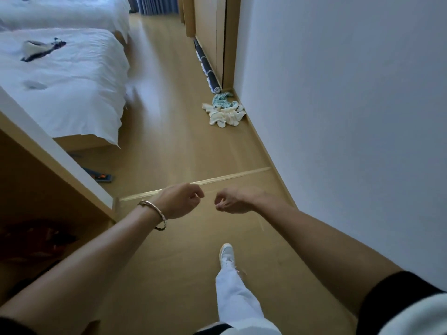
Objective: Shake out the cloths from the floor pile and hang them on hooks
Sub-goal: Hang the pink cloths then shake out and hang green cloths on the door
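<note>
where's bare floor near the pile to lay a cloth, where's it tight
Bare: floor between the bed and the cloth pile, and from the threshold strip up to it. Tight: the corner where pile, rolled mat and wall crowd together.

Floor [174, 131]: pale wood laminate, smooth, slight sheen. Cloth pile [225, 112]: soft, crumpled fabric. Bedding [72, 93]: white cotton-like, wrinkled. Wall [350, 117]: matt paint.
</note>
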{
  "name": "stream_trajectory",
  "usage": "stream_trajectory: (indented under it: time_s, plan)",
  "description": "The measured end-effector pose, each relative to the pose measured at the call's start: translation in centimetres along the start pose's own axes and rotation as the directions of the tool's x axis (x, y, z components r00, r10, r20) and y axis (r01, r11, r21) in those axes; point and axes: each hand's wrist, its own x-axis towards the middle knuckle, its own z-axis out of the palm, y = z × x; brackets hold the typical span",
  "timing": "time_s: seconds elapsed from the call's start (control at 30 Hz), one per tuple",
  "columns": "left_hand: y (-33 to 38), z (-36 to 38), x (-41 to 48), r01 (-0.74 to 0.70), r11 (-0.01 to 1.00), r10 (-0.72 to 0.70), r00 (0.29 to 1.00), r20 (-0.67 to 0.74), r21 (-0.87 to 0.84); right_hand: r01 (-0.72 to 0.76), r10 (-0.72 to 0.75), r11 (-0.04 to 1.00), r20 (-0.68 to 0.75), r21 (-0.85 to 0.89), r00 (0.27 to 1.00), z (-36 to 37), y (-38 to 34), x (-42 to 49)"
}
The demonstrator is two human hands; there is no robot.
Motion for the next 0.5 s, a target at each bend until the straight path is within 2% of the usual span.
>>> stream_trajectory:
  time_s: [0.27,0.5]
  plan:
    - [-1.9,-7.1,15.1,0.075,0.996,-0.074,0.997,-0.011,0.042,0.107,-0.105,0.991,-0.037,0.074,0.994,-13.2,5.4,13.3]
    - [-1.4,-11.4,25.9,0.098,0.995,-0.097,0.994,-0.044,0.03,0.111,-0.11,0.993,-0.032,0.043,0.993,-22.1,10.7,20.3]
